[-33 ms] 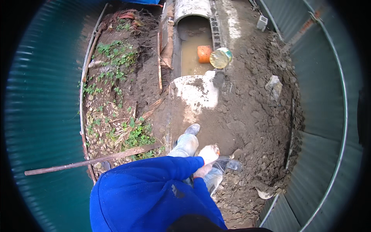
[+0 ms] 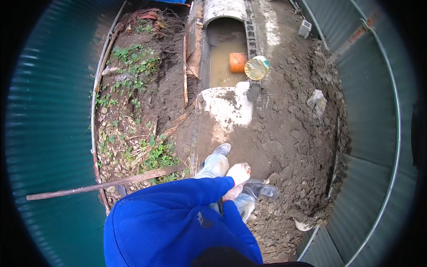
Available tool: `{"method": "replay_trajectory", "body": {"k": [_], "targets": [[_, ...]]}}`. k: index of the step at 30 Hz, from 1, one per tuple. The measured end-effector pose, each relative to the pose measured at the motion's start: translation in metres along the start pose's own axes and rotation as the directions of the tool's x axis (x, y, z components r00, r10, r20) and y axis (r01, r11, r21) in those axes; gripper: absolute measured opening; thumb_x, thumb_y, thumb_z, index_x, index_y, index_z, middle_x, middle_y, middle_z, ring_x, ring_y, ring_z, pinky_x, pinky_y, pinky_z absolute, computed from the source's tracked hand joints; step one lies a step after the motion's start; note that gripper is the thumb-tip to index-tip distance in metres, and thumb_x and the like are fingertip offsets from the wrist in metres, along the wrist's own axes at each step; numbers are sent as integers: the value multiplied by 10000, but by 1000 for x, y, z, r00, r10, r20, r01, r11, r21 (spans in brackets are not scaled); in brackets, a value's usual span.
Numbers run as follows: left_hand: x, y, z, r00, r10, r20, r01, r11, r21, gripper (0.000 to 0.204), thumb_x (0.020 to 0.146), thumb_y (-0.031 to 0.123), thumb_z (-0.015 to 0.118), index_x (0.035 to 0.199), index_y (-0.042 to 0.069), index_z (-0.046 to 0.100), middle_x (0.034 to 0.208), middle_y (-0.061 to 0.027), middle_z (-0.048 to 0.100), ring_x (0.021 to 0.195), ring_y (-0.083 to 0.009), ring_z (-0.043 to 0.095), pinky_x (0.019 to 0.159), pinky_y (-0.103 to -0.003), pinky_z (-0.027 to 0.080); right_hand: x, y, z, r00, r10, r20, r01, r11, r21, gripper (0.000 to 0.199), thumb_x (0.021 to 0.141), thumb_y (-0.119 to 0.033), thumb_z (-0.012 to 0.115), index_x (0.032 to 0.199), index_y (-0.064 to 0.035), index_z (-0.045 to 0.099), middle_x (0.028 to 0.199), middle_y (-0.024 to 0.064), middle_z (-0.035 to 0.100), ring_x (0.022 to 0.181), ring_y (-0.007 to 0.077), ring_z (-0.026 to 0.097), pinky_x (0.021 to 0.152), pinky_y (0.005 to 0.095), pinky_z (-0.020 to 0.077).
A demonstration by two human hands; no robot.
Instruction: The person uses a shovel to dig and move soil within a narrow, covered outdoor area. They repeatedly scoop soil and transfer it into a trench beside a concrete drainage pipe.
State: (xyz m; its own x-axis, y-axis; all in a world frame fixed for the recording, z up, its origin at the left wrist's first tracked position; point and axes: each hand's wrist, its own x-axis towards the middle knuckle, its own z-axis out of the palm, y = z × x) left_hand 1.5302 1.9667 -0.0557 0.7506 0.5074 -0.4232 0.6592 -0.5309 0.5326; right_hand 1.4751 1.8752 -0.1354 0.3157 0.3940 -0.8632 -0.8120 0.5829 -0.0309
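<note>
In front of my body my two hands are close together, over my jeans and boots. My left hand [image 2: 239, 173], pale as if in a white glove, reaches across to the right. Its fingers look curled, and a small orange-red spot shows at their far side; what it is I cannot make out. Just under it is my right hand [image 2: 233, 193], near or against the left wrist, with its fingers mostly hidden. Blue sleeves cover both arms. My grey muddy boots [image 2: 222, 149] stand on wet soil.
Ahead lies a trench with muddy water [image 2: 221, 73] beneath a concrete pipe [image 2: 225, 9]. An orange container [image 2: 237, 62] and a clear yellowish tub [image 2: 256, 68] sit by its right edge. A wooden pole [image 2: 106, 183] lies left. Metal sheets [image 2: 49, 111] wall both sides; rubble covers the right.
The view has shifted very slightly. My hands stay together, with the left one turned a little.
</note>
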Motion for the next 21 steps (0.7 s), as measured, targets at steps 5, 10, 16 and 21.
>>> {"method": "replay_trajectory", "body": {"k": [5,10,16,21], "targets": [[57,-76,-6,982,-133,137,146,985,-91,222,852,265,596,940,95,709,1010,-176,743,961,-378,717,872,-476,562,92,24,-83,960,-20,280,196,762,-617,478,1052,-441,417,1174,-81,706,1139,62,743,1002,236,703,917,390,549],[-5,75,39,981,-92,173,137,952,-272,228,809,277,626,940,115,718,956,-172,737,946,-366,715,839,-489,558,-21,-97,-105,796,-532,288,483,273,-832,443,1070,-342,456,1294,6,612,1208,104,688,1015,218,676,892,376,562],[-62,253,81,956,104,273,22,906,-423,193,813,210,651,976,109,670,975,-182,715,915,-388,696,815,-509,550,-177,-247,-37,792,-604,-85,417,638,-647,410,1102,-252,486,1478,-88,474,1317,123,623,1081,241,678,903,424,585],[-86,247,142,966,21,258,107,876,-470,186,824,177,642,992,100,660,959,-170,712,886,-360,696,798,-476,554,-183,-269,-34,908,-355,221,416,719,-557,430,1125,-324,414,1504,-124,446,1404,85,565,1268,215,566,1076,386,467]]}}
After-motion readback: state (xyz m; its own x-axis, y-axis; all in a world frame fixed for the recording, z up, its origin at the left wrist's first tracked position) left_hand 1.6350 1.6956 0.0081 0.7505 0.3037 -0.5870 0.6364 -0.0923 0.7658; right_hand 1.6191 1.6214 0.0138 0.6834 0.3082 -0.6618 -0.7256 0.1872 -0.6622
